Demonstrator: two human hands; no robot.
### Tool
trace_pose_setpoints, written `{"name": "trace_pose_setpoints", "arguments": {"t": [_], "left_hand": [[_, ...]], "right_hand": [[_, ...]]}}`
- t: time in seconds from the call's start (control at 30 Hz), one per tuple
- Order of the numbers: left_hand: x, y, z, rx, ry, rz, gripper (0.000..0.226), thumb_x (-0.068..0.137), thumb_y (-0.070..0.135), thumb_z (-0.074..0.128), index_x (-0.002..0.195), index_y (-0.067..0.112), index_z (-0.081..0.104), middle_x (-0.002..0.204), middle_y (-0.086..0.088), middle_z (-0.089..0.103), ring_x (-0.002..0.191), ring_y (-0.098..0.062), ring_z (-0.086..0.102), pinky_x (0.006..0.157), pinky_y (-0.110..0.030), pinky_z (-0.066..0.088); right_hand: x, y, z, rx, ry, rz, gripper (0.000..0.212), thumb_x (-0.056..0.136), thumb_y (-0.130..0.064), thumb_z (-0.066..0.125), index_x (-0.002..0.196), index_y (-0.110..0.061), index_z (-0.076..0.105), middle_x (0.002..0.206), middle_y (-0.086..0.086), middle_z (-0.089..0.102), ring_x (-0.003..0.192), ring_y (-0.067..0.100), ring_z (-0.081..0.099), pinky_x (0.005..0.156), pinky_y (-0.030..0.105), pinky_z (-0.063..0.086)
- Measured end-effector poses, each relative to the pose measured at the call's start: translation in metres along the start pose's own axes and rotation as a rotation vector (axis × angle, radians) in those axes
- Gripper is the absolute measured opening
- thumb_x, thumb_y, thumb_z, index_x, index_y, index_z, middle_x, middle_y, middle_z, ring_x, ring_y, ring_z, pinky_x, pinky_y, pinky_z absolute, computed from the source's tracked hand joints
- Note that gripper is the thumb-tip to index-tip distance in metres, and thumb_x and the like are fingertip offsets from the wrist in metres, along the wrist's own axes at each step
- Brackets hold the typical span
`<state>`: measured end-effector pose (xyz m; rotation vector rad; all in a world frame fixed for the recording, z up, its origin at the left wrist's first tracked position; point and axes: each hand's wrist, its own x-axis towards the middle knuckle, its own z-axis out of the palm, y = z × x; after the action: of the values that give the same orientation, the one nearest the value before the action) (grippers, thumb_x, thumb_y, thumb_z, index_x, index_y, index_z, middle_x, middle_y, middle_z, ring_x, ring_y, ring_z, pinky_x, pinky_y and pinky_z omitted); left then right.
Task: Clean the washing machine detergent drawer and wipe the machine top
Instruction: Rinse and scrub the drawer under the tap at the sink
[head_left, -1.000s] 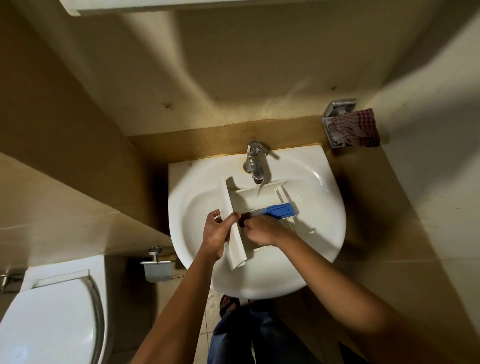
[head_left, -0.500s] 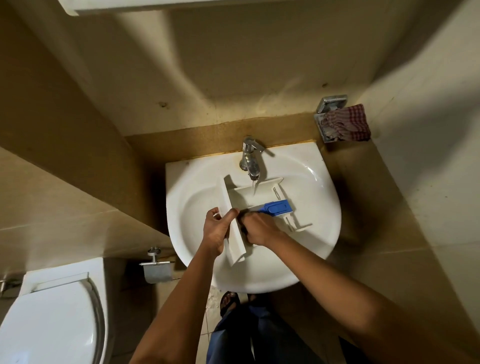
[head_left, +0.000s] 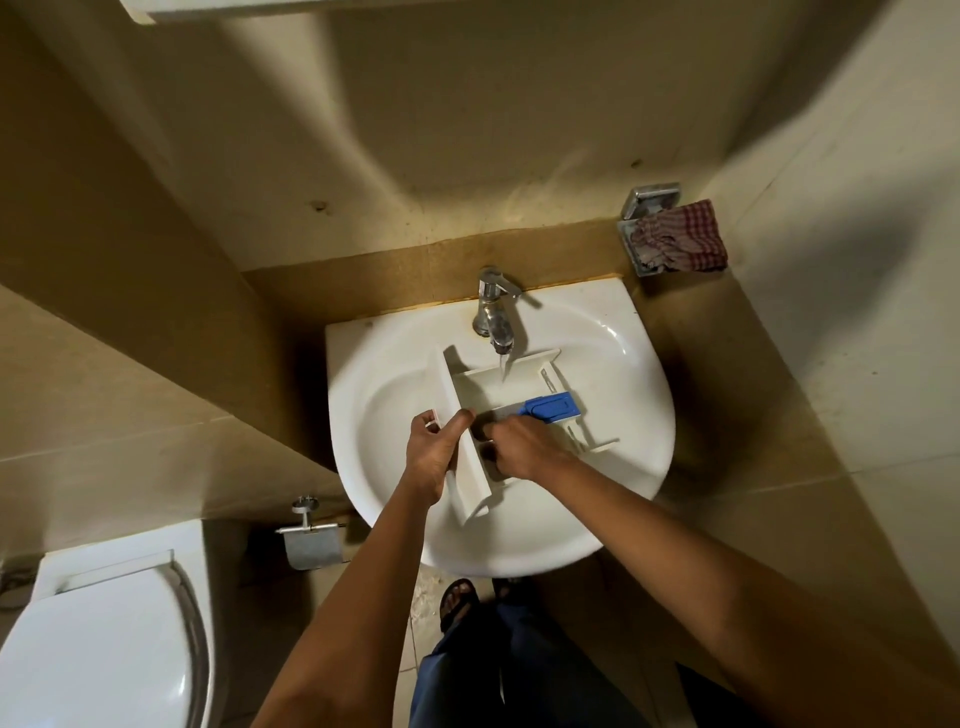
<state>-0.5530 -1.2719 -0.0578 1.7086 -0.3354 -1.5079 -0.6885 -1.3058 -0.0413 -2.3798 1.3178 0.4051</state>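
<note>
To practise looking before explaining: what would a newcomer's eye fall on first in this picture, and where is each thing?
The white detergent drawer lies in the sink under the running tap, with the left hand gripping its front panel and the right hand inside it, beside a bright blue insert. A red checked cloth shows at upper right, and a toilet at lower left.
</note>
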Motion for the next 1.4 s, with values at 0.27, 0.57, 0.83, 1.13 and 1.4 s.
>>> {"name": "trace_pose_setpoints", "arguments": {"t": [0.27, 0.57, 0.83, 1.13, 1.4], "left_hand": [[0.0, 0.002, -0.002, 0.026, -0.016, 0.005, 0.08, 0.055, 0.05, 0.075, 0.123, 0.018, 0.047, 0.098, -0.004, 0.065, 0.071, -0.018, 0.061, 0.061, -0.028, 0.046], [0.0, 0.011, 0.003, 0.045, -0.038, -0.07, 0.068, 0.053, 0.041, 0.071, 0.109, 0.007, 0.055, 0.079, -0.005, 0.062, 0.061, -0.021, 0.056, 0.052, -0.025, 0.042], [-0.005, 0.022, 0.015, 0.106, -0.044, -0.125, 0.06, 0.05, 0.034, 0.069, 0.1, 0.009, 0.047, 0.067, -0.003, 0.048, 0.051, -0.018, 0.046, 0.047, -0.023, 0.04], [-0.001, 0.018, 0.035, 0.209, 0.144, -0.111, 0.065, 0.067, 0.043, 0.059, 0.118, 0.005, 0.051, 0.121, -0.019, 0.057, 0.104, -0.035, 0.06, 0.073, -0.035, 0.048], [0.003, 0.009, 0.043, 0.337, 0.242, -0.051, 0.064, 0.088, 0.044, 0.056, 0.132, 0.0, 0.039, 0.132, -0.018, 0.044, 0.118, -0.04, 0.049, 0.102, -0.051, 0.042]], "right_hand": [[-0.002, 0.001, -0.005, 0.023, 0.028, 0.045, 0.016, 0.09, -0.02, 0.056, 0.1, -0.015, 0.066, 0.1, 0.008, 0.068, 0.095, 0.027, 0.064, 0.064, 0.028, 0.039], [0.003, 0.013, -0.007, -0.222, -0.062, 0.02, 0.034, 0.094, -0.036, 0.047, 0.109, -0.013, 0.066, 0.111, 0.005, 0.065, 0.113, 0.022, 0.051, 0.098, 0.036, 0.033], [0.033, 0.045, -0.047, 1.611, 0.206, 0.536, 0.014, 0.093, -0.008, 0.053, 0.086, -0.004, 0.065, 0.092, 0.015, 0.066, 0.077, 0.018, 0.063, 0.073, 0.024, 0.053], [0.067, 0.032, -0.047, 2.394, 0.072, 0.716, 0.024, 0.1, -0.007, 0.04, 0.086, 0.003, 0.057, 0.077, 0.011, 0.061, 0.074, 0.018, 0.059, 0.058, 0.022, 0.054], [0.075, 0.041, -0.039, 2.37, -0.042, 0.733, 0.028, 0.1, -0.006, 0.033, 0.085, 0.002, 0.054, 0.078, 0.01, 0.056, 0.068, 0.017, 0.053, 0.055, 0.021, 0.046]]}}
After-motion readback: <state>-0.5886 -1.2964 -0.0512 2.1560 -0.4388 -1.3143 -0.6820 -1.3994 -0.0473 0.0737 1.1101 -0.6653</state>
